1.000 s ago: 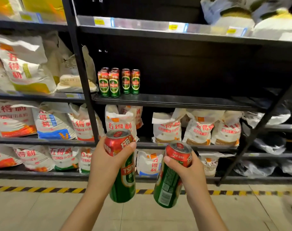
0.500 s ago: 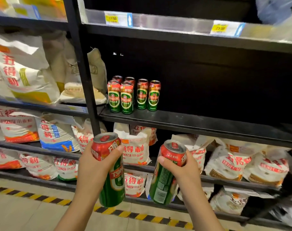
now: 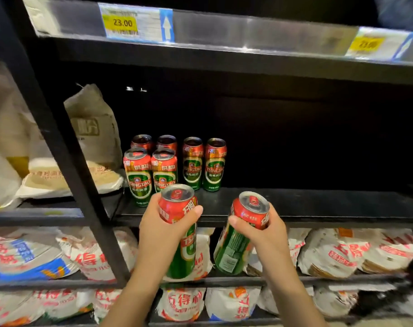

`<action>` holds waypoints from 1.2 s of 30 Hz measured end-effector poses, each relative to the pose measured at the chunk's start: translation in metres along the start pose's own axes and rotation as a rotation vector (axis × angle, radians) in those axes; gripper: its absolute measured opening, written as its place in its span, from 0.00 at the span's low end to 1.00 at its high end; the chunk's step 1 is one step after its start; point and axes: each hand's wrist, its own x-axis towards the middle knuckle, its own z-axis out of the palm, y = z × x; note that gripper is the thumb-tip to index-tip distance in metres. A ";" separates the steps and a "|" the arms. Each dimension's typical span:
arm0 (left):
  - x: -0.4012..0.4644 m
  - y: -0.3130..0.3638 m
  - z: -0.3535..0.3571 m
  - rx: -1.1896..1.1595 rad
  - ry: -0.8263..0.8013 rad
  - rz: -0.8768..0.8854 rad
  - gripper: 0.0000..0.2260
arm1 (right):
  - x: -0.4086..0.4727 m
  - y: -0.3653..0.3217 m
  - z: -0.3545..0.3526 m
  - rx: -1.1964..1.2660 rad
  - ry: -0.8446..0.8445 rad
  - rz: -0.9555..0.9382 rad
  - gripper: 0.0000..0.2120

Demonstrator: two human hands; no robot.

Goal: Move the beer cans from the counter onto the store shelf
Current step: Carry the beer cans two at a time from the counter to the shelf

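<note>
Each hand's grip holds one upright beer can, left hand (image 3: 160, 230) and right hand (image 3: 269, 237), just below the shelf (image 3: 318, 208) front edge, its bare stretch nearer the right hand.

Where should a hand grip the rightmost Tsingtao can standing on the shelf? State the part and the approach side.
Grip the rightmost shelf can around its green mid-body, coming from the right front. It stands upright with bare shelf on its right, while another can stands close on its left, leaving little finger room there.
</note>
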 end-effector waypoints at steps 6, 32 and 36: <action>0.045 -0.005 0.028 0.011 -0.050 0.025 0.22 | 0.051 0.007 0.002 -0.064 0.019 -0.028 0.30; 0.119 -0.021 0.074 0.450 0.110 0.177 0.20 | 0.178 0.034 0.015 -0.241 -0.080 -0.023 0.25; 0.125 -0.025 0.075 0.457 0.131 0.166 0.21 | 0.183 0.035 0.017 -0.248 -0.089 -0.005 0.24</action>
